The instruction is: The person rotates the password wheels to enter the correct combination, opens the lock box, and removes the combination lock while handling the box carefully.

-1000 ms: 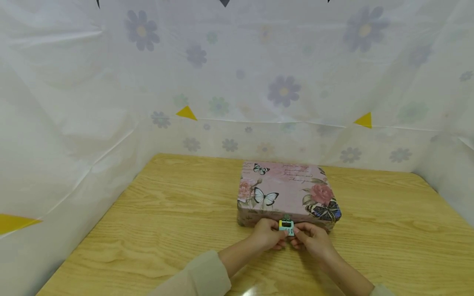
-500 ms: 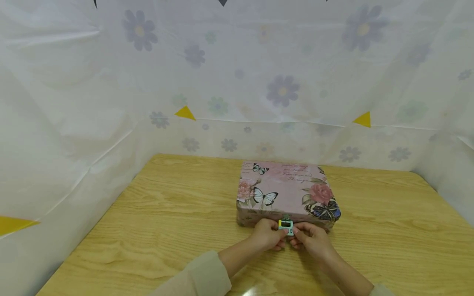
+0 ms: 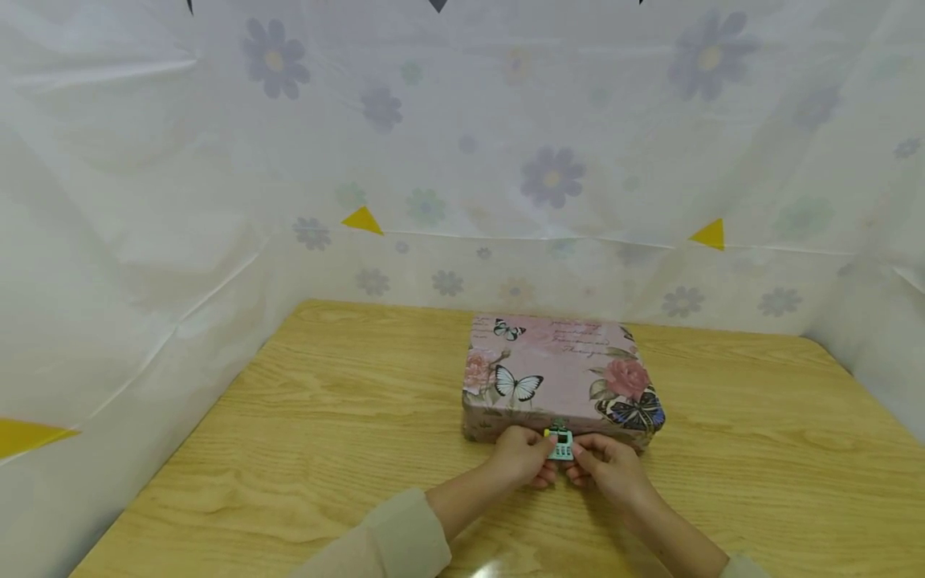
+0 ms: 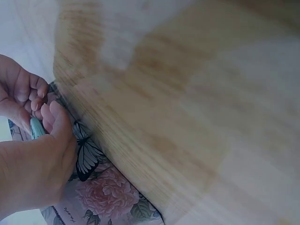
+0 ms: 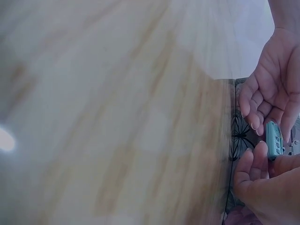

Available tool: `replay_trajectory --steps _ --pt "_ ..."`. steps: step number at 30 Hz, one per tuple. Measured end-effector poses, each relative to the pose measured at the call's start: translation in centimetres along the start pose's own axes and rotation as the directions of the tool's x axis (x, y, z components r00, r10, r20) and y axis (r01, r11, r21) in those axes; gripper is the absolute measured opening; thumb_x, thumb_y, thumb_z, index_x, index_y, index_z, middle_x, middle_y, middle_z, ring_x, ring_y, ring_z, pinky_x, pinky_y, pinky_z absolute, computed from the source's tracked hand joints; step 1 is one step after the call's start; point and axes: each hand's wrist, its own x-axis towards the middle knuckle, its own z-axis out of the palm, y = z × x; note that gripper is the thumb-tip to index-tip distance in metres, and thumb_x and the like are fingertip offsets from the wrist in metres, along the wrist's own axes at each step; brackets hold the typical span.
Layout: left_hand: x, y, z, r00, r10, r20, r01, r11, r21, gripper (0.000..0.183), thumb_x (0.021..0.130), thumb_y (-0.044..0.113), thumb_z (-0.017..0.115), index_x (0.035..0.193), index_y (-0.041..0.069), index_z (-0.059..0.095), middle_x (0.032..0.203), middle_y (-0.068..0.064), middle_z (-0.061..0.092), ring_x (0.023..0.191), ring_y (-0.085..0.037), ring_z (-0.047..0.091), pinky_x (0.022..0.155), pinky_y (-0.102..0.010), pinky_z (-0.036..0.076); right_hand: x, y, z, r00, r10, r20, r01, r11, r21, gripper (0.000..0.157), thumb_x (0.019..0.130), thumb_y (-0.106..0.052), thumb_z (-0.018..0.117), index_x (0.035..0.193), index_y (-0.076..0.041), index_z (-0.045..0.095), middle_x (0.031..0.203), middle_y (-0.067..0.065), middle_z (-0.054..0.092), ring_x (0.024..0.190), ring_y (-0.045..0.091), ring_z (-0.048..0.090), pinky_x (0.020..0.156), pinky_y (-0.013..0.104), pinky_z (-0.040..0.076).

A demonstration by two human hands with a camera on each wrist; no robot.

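Note:
A small teal combination padlock [image 3: 564, 453] with a yellow part at its upper left hangs at the front clasp [image 3: 559, 425] of a pink box [image 3: 556, 361] printed with roses and butterflies. The box lid is down. My left hand [image 3: 519, 459] pinches the padlock from the left, its thumb lying over the upper left of the lock's face. On the other side, my right hand [image 3: 614, 472] pinches the lock's right edge between thumb and fingers. In the right wrist view the padlock [image 5: 273, 140] shows side-on between both hands. Fingers behind the lock are partly hidden.
The box stands on a wood-grain table [image 3: 332, 417]. White flower-printed sheeting [image 3: 462, 177] rises behind the table and along its sides, with yellow triangles [image 3: 363, 221] on it. Light sleeves [image 3: 408, 534] cover my forearms.
My left thumb has slid up from the padlock's lower face to its upper left, uncovering the number dials. The right hand and the box stay in place.

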Motion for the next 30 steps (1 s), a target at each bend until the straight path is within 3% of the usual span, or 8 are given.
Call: replay_trajectory --steps 5,11,15,22,30 --pt "0.05 -0.11 -0.23 1.0 0.002 0.018 -0.001 1.0 -0.018 0.026 0.095 0.018 0.054 0.087 -0.006 0.063 0.068 -0.01 0.064 0.057 -0.014 0.065 0.056 -0.029 0.058 0.05 0.0 -0.07 1.0 -0.001 -0.009 0.001 1.0 -0.003 0.022 0.094 -0.002 0.048 0.107 0.015 0.053 0.072 -0.001 0.062 0.067 0.009 0.06 0.061 0.022 0.054" --pt "0.25 -0.36 -0.33 0.999 0.027 0.036 -0.028 1.0 0.006 0.013 0.087 0.004 0.062 0.093 -0.007 0.06 0.075 -0.016 0.068 0.067 -0.027 0.069 0.057 -0.031 0.058 0.12 -0.06 -0.15 1.0 -0.002 -0.01 0.002 1.0 -0.021 0.023 0.094 -0.002 0.048 0.108 0.015 0.052 0.071 -0.001 0.061 0.065 0.009 0.06 0.061 0.023 0.054" --pt "0.24 -0.33 -0.39 0.998 0.04 0.045 -0.041 0.999 0.029 0.011 0.082 -0.001 0.066 0.09 -0.006 0.061 0.074 -0.017 0.068 0.067 -0.028 0.069 0.057 -0.031 0.058 0.1 -0.11 -0.13 1.0 -0.001 -0.007 0.0 1.0 -0.02 0.024 0.095 -0.002 0.048 0.109 0.016 0.051 0.071 -0.001 0.061 0.065 0.01 0.06 0.061 0.023 0.054" --pt "0.18 -0.21 -0.36 0.997 0.06 0.038 -0.062 0.997 0.047 0.008 0.084 0.001 0.066 0.086 -0.005 0.061 0.073 -0.019 0.068 0.065 -0.026 0.069 0.056 -0.03 0.058 0.03 -0.19 -0.08 1.0 0.007 -0.004 -0.007 1.0 -0.03 0.024 0.095 -0.002 0.047 0.11 0.016 0.051 0.072 0.0 0.061 0.066 0.01 0.059 0.061 0.023 0.054" --pt "0.27 -0.2 -0.34 0.998 0.039 0.04 -0.04 0.998 0.038 0.01 0.087 0.004 0.063 0.084 -0.005 0.061 0.073 -0.018 0.068 0.065 -0.026 0.068 0.057 -0.03 0.058 0.08 -0.14 0.01 1.0 0.001 -0.003 -0.002 1.0 -0.025 0.022 0.095 -0.002 0.047 0.108 0.015 0.052 0.071 0.0 0.061 0.065 0.009 0.059 0.061 0.023 0.054"
